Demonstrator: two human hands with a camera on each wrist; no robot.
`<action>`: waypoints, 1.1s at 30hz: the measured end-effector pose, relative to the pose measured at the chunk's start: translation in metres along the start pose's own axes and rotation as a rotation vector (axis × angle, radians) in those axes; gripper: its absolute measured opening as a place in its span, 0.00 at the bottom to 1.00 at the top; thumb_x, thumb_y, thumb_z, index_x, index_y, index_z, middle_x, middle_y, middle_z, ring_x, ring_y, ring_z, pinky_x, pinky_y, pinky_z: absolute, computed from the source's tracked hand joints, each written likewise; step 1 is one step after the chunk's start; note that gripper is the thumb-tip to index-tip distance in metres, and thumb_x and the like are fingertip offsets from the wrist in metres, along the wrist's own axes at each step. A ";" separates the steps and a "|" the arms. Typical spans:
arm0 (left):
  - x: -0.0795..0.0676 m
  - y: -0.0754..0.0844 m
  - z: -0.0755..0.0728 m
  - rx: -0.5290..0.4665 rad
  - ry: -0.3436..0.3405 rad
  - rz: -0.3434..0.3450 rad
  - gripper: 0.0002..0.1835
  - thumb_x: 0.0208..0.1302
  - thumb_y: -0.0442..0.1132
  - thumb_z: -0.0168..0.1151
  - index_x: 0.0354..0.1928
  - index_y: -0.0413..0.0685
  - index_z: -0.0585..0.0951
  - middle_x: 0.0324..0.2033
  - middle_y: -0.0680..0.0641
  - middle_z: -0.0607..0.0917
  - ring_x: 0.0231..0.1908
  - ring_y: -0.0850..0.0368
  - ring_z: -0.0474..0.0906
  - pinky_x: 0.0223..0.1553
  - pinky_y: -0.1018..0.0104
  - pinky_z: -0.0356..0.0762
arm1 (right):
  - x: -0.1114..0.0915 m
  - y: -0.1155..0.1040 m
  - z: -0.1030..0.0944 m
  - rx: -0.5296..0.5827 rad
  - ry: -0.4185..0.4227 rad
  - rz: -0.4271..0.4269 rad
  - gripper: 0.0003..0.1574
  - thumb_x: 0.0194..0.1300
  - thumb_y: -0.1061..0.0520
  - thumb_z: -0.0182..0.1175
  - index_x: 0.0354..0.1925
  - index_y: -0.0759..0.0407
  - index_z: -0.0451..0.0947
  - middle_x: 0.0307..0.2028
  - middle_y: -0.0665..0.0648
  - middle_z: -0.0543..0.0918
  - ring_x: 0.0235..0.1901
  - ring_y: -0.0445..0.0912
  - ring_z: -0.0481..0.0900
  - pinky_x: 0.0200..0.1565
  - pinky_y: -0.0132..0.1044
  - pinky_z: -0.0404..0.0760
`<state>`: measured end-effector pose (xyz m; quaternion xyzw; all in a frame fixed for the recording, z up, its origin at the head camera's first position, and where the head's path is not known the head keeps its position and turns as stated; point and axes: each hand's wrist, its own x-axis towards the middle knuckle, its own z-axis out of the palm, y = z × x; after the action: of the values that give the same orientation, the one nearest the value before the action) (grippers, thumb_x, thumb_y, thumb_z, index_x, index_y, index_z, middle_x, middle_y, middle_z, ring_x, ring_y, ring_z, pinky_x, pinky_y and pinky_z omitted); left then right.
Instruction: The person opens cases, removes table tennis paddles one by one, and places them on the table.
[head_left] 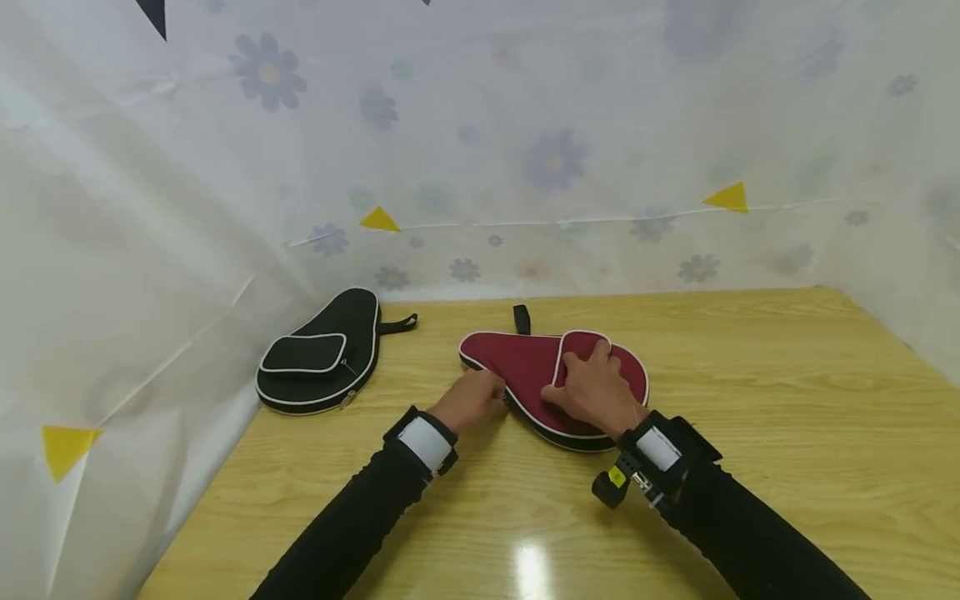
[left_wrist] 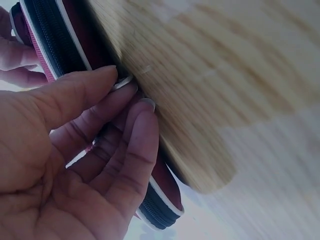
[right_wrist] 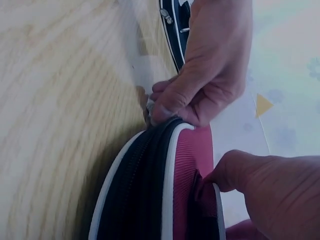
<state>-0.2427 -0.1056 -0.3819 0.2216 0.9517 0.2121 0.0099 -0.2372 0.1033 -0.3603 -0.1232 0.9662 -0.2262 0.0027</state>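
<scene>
A dark red table tennis paddle case (head_left: 517,360) with white piping lies on the table, its narrow end to the left. At its near edge my left hand (head_left: 472,398) pinches the zipper pull (left_wrist: 122,83), a small silvery tab, between thumb and forefinger. The black zipper (right_wrist: 137,165) runs along the case's side and looks closed where it shows. My right hand (head_left: 597,392) holds the case from above, thumb and bent fingers spread across the front pocket (head_left: 581,340). In the right wrist view its thumb sits at the pocket's piped edge.
A black paddle case (head_left: 356,329) with a front pocket lies at the left of the wooden table (head_left: 750,400). A black strap loop (head_left: 522,320) sticks up behind the red case. Flower-patterned white sheeting (head_left: 480,150) with yellow triangles hangs behind and at the sides.
</scene>
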 end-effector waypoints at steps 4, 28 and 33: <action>-0.003 0.001 -0.001 -0.016 0.015 -0.010 0.21 0.61 0.28 0.67 0.16 0.49 0.68 0.15 0.57 0.64 0.19 0.63 0.61 0.23 0.72 0.56 | 0.002 0.004 -0.003 -0.008 -0.029 -0.024 0.37 0.62 0.44 0.62 0.62 0.67 0.75 0.60 0.81 0.59 0.55 0.74 0.64 0.48 0.66 0.78; -0.006 -0.002 -0.001 -0.068 0.093 -0.122 0.23 0.59 0.27 0.67 0.12 0.48 0.68 0.12 0.56 0.64 0.16 0.62 0.61 0.20 0.71 0.56 | 0.016 0.031 -0.017 -0.049 -0.109 -0.172 0.38 0.65 0.47 0.59 0.69 0.62 0.72 0.68 0.84 0.54 0.62 0.78 0.60 0.56 0.71 0.68; -0.006 -0.002 0.000 -0.104 0.081 -0.175 0.23 0.60 0.28 0.68 0.12 0.48 0.70 0.12 0.56 0.65 0.16 0.62 0.62 0.20 0.71 0.58 | 0.016 0.035 -0.023 -0.056 -0.133 -0.188 0.38 0.65 0.48 0.58 0.70 0.63 0.71 0.68 0.84 0.55 0.63 0.78 0.59 0.56 0.71 0.66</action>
<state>-0.2384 -0.1098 -0.3830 0.1283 0.9548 0.2682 0.0015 -0.2623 0.1395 -0.3542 -0.2281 0.9540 -0.1899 0.0420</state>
